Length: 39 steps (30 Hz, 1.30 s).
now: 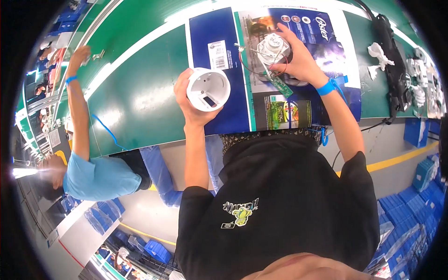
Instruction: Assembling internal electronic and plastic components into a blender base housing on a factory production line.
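Nearest the camera is the black T-shirt (280, 200) of the person at work, and beyond it the two bare hands reach over a green worktop (144, 93); the left hand (192, 105) is wrapped around the outside of a white cylindrical housing (208, 88), its open end tipped toward the camera, so that a dark rectangular slot shows within; the right hand (298, 63) is closed on a white mechanism (273, 46), thumb on its near side and fingers at its far side, above a printed cardboard sheet (219, 25) spread on the worktop; thin wires (241, 59) loop out from the mechanism, and a narrow green circuit board (281, 87) sticks out from below it toward the person; whether the board bears on the cardboard or hangs clear of it is hard to tell from above; to handle these parts well, I would grip the mechanism by its solid body, leave the wires slack and away from its edges, and let no weight fall on the board; the housing, for its part, is best steadied by its outer wall, with fingertips off the rim and the slot in plain sight.
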Available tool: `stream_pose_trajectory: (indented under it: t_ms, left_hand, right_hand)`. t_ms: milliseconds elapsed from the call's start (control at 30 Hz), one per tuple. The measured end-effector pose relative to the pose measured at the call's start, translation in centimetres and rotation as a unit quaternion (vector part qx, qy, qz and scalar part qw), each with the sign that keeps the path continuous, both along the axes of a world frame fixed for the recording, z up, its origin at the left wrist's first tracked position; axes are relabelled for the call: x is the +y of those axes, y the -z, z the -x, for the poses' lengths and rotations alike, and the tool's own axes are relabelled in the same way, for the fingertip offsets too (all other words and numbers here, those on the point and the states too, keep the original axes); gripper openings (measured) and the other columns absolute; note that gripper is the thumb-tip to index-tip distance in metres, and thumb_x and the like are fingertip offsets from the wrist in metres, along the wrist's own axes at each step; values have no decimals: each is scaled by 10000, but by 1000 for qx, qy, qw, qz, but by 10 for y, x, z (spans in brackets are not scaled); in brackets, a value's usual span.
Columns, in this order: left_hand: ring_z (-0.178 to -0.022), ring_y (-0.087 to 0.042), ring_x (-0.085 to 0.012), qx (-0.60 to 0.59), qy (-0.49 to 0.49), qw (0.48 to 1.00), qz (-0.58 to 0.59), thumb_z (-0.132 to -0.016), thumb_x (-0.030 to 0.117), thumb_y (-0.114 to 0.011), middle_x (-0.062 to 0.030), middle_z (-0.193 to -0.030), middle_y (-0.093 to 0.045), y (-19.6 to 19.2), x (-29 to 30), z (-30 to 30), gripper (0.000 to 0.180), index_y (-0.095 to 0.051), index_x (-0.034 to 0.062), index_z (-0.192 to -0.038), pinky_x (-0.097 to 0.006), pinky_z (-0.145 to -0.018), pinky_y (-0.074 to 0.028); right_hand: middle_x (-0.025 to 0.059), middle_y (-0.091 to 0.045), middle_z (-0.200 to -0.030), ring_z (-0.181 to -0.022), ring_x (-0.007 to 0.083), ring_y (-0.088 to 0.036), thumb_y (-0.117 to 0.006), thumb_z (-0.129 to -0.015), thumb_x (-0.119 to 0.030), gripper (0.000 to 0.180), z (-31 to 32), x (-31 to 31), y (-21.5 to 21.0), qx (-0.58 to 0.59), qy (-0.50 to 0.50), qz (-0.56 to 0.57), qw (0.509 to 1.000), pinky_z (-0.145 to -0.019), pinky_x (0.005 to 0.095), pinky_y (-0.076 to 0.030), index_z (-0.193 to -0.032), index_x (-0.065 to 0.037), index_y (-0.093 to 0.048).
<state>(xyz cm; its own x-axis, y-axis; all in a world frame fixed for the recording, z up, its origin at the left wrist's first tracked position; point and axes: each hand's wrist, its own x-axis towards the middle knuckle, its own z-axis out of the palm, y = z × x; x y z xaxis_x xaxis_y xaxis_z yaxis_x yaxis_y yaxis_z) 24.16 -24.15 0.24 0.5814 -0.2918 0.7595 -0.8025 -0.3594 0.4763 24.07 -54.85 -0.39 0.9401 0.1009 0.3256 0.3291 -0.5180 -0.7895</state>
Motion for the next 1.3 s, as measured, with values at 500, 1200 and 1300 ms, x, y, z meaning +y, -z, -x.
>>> stream_pose_trajectory:
  t_ms: [500,1200,1300]
  left_hand:
    - [-1129,-497,-291,98,20,988,-119,-572,161,-839,-161,-1202,-487,-38,-31,-10,874,-396,-29,-1301,-402,-998,-380]
    - [-1180,-464,-371,-86,-63,986,-125,-671,235,-807,-207,-1300,-443,-2,-141,-83,873,-315,-18,-1346,-482,-1035,-331]
    - [-1169,-473,-371,-117,-84,980,-138,-674,232,-809,-218,-1293,-438,-5,-147,-80,882,-305,-27,-1349,-477,-1029,-349]
  right_hand:
    - [73,-553,-1176,-1085,178,-552,-895,-562,-103,877,119,-147,-104,-143,282,-222,922,-928,314,-470,-1295,-36,-419]
    - [87,-693,-930,-854,182,-646,-885,-523,-449,655,276,-646,-81,-61,839,34,540,-798,313,-491,-952,-2,-671]
    - [121,-696,-949,-877,226,-657,-867,-503,-481,691,261,-665,-43,21,846,46,531,-815,328,-490,-950,8,-673]
